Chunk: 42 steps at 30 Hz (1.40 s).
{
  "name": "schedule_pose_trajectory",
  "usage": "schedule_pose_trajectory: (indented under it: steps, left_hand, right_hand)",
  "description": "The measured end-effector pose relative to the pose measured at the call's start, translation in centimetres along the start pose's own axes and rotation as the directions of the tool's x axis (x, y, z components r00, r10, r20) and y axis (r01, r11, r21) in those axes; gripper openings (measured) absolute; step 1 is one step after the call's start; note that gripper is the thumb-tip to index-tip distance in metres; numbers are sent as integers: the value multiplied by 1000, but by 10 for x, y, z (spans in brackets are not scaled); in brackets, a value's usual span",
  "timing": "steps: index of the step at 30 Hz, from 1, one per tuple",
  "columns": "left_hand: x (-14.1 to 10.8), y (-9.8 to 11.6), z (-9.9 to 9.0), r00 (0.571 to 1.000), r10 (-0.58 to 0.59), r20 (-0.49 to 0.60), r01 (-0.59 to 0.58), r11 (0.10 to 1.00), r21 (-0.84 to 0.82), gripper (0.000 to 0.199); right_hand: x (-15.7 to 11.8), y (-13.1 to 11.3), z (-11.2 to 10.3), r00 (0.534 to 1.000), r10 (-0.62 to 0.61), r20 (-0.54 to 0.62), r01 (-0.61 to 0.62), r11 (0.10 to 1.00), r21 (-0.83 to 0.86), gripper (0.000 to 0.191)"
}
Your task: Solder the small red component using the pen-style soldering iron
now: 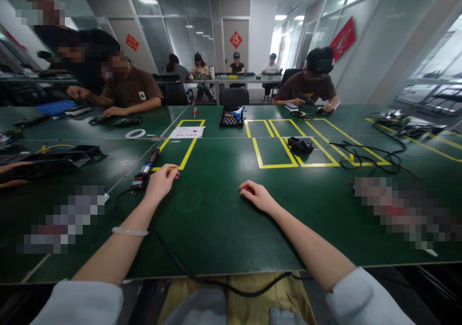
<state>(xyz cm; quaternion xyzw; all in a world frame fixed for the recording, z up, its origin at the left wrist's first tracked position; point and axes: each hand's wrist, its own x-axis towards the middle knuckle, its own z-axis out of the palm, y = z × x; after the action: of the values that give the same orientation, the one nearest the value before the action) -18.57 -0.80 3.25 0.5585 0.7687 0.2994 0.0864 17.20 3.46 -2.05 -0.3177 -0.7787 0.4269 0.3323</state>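
Note:
My left hand point(161, 186) is over the green table, its thumb and fingers pinched together near a yellow tape line. Something small may be between the fingertips; I cannot make it out. Just left of this hand lies a corded cylindrical tool point(147, 163), black, silver and blue, that looks like an electric screwdriver. My right hand point(258, 196) rests low over the table, fingers loosely bent and slightly apart, holding nothing. Between and beyond the hands, a white paper sheet point(186, 132) lies across a taped frame, and a black device part point(300, 146) sits in another taped frame.
A black cable point(187, 269) runs over the table's front edge to my lap. Farther back stands a black tray point(231, 118) of small items. Tangled cables point(382, 154) lie at right, a tape roll point(135, 134) at left. Co-workers sit across the table, and another person's hands are at far left.

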Motion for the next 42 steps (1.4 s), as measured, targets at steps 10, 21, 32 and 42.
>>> schedule_pose_trajectory:
  steps: [10, 21, 32, 42]
  left_hand:
    - [-57, 101, 76, 861, 232, 452, 133, 755, -642, 34]
    - [-76, 120, 90, 782, 391, 485, 57, 731, -680, 26]
    - [-86, 127, 89, 808, 521, 273, -407, 831, -380, 25]
    - [-86, 130, 90, 818, 503, 281, -381, 838, -390, 21]
  right_hand:
    - [-3, -3, 1, 996, -80, 24, 81, 997, -11, 24]
    - [-3, -6, 3, 993, -113, 31, 115, 990, -79, 14]
    - [-2, 0, -4, 998, -34, 55, 36, 999, -24, 23]
    - [-4, 3, -5, 997, -63, 33, 59, 991, 122, 28]
